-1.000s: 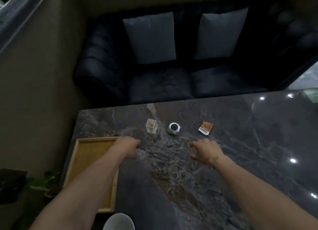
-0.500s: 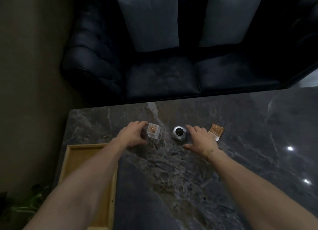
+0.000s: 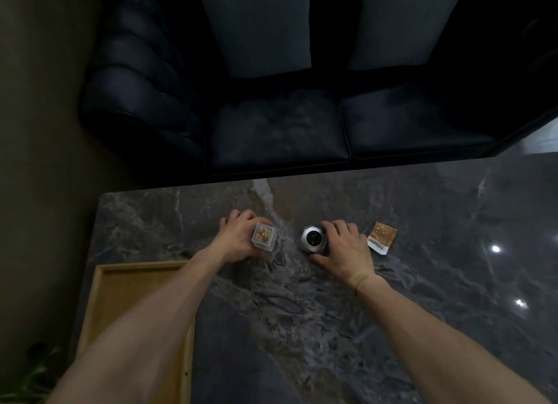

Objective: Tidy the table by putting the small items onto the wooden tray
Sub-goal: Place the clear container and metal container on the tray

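On the dark marble table (image 3: 422,283), near its far edge, both my hands are closed around small items. Left hand (image 3: 238,242): fingers and thumb curled round the clear square box (image 3: 264,237) with tan contents; box looks upright. Right hand (image 3: 344,251): fingers wrapped over the far side of the silver faceted pot (image 3: 312,239), thumb low at its near side; its dark round top faces up. Brown packet (image 3: 382,237) lies flat just to the right of my right hand, untouched. Wooden tray (image 3: 133,283) sits at the near left, well apart from all three items; my left forearm crosses over its right rail.

Judgement on the step: lift both straight up before travelling, keep the box level in case its lid is loose, and keep the pot's opening upward. The box goes down first on the bare tray floor, toward the far corner, leaving room. The pot has to cross leftward, so I should clear my left arm out of the way first. Packet comes last.

Not resolvable: whether either item is off the table yet; whether the box has a lid; what is inside the pot; print on the packet. Tray's near end is cut off by the frame and hidden under my forearm, so its contents there are unknown
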Available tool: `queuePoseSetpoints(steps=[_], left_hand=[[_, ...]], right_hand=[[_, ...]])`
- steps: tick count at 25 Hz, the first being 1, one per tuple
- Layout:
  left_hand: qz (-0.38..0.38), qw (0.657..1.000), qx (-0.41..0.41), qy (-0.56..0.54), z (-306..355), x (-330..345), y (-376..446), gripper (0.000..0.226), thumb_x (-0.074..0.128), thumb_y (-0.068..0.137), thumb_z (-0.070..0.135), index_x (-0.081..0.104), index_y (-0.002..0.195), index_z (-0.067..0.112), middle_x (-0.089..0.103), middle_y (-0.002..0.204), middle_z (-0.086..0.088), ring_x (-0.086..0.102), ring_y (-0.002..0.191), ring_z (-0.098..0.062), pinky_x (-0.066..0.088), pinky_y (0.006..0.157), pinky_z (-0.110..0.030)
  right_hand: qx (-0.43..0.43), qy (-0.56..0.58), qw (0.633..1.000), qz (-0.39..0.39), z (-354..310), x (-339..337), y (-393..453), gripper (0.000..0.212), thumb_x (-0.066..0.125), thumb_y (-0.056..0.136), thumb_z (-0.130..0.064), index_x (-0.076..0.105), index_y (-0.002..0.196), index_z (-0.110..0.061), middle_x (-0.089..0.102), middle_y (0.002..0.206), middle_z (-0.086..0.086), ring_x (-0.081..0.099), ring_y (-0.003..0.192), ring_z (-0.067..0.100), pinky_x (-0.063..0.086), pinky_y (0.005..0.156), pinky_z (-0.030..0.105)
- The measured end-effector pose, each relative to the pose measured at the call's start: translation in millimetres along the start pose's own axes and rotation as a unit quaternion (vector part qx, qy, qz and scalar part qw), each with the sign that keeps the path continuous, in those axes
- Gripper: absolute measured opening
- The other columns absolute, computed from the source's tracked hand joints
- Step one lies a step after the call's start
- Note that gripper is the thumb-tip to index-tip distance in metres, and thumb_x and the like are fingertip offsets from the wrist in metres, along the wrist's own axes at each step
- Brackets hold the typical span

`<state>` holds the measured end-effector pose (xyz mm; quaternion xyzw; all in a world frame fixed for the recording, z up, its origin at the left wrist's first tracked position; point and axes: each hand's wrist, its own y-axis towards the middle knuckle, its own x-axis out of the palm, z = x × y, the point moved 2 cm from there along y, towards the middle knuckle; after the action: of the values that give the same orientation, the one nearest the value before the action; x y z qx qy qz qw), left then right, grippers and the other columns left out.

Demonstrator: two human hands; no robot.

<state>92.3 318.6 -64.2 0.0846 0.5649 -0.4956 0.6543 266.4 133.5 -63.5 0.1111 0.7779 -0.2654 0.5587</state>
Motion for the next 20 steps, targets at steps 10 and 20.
queuePoseSetpoints(steps=[10, 20], left_hand=[[0.071, 0.997, 0.002, -0.035, -7, 14, 1, 0.056, 0.082, 0.06, 0.049, 0.065, 0.111, 0.034, 0.051, 0.118, 0.005, 0.039, 0.111, -0.024, 0.029, 0.083, -0.037], [0.111, 0.986, -0.087, -0.088, 6, 20, -28, 0.053, 0.079, 0.066, 0.05, 0.067, 0.109, 0.022, 0.057, 0.11, 0.0, 0.048, 0.105, -0.025, 0.039, 0.083, -0.036]], right_hand=[[0.002, -0.011, 1.0, 0.002, -4, 3, 2, 0.065, 0.065, 0.076, -0.057, 0.047, 0.13, -0.026, 0.049, 0.124, 0.001, 0.043, 0.113, 0.026, 0.038, 0.088, 0.041], [0.024, -0.006, 0.999, -0.047, -20, 2, -22, 0.06, 0.066, 0.074, -0.054, 0.05, 0.122, -0.022, 0.049, 0.121, 0.002, 0.044, 0.113, 0.025, 0.038, 0.088, 0.041]])
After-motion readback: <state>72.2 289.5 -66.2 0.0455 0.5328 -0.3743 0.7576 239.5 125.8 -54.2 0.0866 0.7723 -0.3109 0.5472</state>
